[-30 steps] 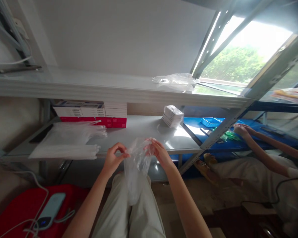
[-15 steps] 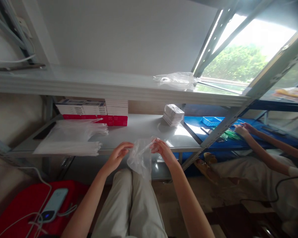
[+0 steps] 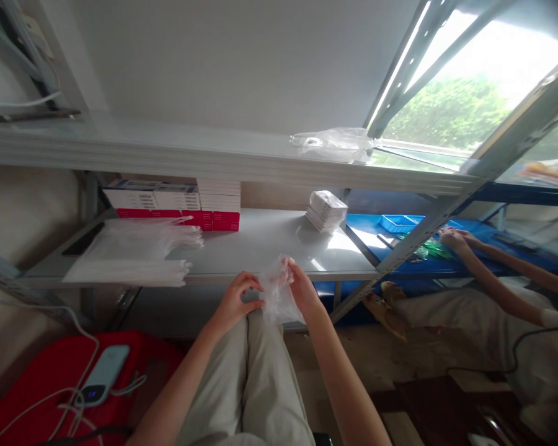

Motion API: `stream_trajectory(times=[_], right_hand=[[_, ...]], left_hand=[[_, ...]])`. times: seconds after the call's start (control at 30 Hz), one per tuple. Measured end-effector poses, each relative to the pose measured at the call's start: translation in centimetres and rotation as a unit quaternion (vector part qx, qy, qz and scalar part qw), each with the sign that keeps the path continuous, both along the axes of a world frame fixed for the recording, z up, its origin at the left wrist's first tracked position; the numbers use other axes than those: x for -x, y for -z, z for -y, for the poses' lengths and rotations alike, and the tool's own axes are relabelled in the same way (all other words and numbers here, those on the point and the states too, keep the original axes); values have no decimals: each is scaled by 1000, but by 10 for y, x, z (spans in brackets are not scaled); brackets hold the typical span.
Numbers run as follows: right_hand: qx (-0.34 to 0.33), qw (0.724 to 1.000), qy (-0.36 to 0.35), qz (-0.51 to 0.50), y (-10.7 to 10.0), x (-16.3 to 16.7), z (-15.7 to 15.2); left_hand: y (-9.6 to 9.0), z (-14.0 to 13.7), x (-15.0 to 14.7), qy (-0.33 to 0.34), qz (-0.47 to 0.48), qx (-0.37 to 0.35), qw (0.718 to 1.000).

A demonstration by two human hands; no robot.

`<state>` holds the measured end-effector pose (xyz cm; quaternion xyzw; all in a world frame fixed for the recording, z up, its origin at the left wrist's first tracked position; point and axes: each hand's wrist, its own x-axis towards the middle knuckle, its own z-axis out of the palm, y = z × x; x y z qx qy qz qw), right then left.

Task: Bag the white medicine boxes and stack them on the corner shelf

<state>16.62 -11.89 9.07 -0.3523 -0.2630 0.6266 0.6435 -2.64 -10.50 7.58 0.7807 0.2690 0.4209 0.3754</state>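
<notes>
Head view: the left hand (image 3: 235,303) and the right hand (image 3: 302,291) meet just above the person's knees, both gripping a clear plastic bag (image 3: 276,296) that is bunched up between them. The left fingers (image 3: 252,288) pinch the bag's near edge from the left; the right fingers (image 3: 288,271) curl over its top from the right, the film crumpled against the palm. The bag hangs in the air in front of the edge of the lower shelf (image 3: 260,248), touching only the hands.

On that shelf, to the left, lies a flat pile of clear bags (image 3: 130,257), and behind it a row of red and white boxes (image 3: 172,203) against the back. Further right on the same shelf sits a small wrapped stack of cards (image 3: 326,209). On the upper shelf (image 3: 167,152) rests another loose plastic bag (image 3: 335,141), near the window (image 3: 451,108).

At the lower left a phone (image 3: 103,374) with a white cable (image 3: 69,396) lies on a red surface (image 3: 32,387). To the right, well apart, a co-worker's hands (image 3: 451,238) rest on a blue worktop (image 3: 428,248) beside a blue tray (image 3: 397,223)
</notes>
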Motion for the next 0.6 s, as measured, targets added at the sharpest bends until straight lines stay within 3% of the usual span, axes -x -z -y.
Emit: stream_trajectory(times=[0.2, 0.33, 0.5, 0.6], right_hand=[[43, 997, 2, -58, 1, 0, 4], [32, 996, 29, -78, 0, 0, 4], [30, 996, 31, -80, -1, 6, 4], [35, 999, 15, -36, 2, 8, 4]], left_hand=[[1, 1, 4, -41, 2, -11, 999], [2, 4, 8, -90, 37, -16, 995], [4, 14, 3, -45, -7, -20, 999], [5, 19, -2, -50, -35, -25, 998]])
